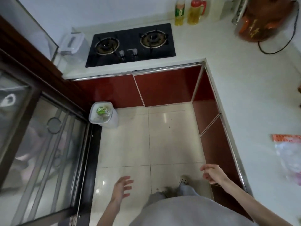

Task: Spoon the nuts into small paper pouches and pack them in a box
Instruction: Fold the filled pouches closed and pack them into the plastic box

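Observation:
I stand in a small kitchen, looking down at the tiled floor. My left hand (121, 187) hangs over the floor with fingers spread and nothing in it. My right hand (212, 174) is raised near the edge of the white counter (254, 98), fingers apart, also holding nothing. A plastic bag with an orange printed top (289, 154) lies on the counter at the far right, its contents unclear. No nuts, spoon, paper pouches or box can be made out.
A black two-burner gas stove (131, 44) sits in the far counter, with two oil bottles (187, 12) behind it. A white bin (104, 116) stands on the floor by the red cabinets (166, 87). A glass sliding door (40, 144) runs along the left. An orange-brown appliance (263, 20) with a cord sits at the top right.

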`<state>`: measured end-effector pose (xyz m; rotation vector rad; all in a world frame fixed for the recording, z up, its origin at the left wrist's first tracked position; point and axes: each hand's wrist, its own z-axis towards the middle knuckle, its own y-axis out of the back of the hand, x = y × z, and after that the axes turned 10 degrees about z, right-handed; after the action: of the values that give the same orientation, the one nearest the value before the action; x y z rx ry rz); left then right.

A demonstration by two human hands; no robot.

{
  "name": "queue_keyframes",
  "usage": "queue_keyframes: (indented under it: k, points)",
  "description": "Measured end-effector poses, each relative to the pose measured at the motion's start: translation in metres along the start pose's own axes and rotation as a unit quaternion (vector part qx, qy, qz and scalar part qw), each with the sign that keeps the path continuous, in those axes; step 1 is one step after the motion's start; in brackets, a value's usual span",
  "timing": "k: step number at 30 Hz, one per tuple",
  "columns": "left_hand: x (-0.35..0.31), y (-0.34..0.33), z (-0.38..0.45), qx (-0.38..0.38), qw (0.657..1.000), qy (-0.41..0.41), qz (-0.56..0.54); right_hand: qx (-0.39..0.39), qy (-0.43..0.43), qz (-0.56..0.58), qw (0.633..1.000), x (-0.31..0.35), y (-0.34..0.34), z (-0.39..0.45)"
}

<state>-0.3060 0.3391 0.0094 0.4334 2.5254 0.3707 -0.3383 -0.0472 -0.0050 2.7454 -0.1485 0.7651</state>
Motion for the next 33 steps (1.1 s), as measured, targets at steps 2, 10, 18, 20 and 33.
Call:
queue_keyframes:
  k: [2,10,18,20,33]
  points:
    - [-0.002,0.001,0.005,-0.020,0.999,0.020,-0.017,0.009,-0.024,-0.023,0.999,-0.004,0.004,0.018]
    - [0.003,0.018,0.018,-0.078,0.990,0.063,-0.103,0.020,-0.114,-0.156,0.981,0.001,0.011,0.064]
    - [-0.005,0.052,0.070,-0.076,0.981,0.094,-0.150,0.042,-0.082,-0.206,0.974,0.125,-0.075,0.104]
    - [-0.010,0.067,0.084,-0.073,0.981,0.097,-0.153,0.061,-0.050,-0.209,0.975,0.169,-0.110,0.105]
    - [-0.038,0.175,0.156,-0.034,0.977,0.153,-0.147,0.078,0.053,-0.201,0.975,0.328,-0.247,0.142]
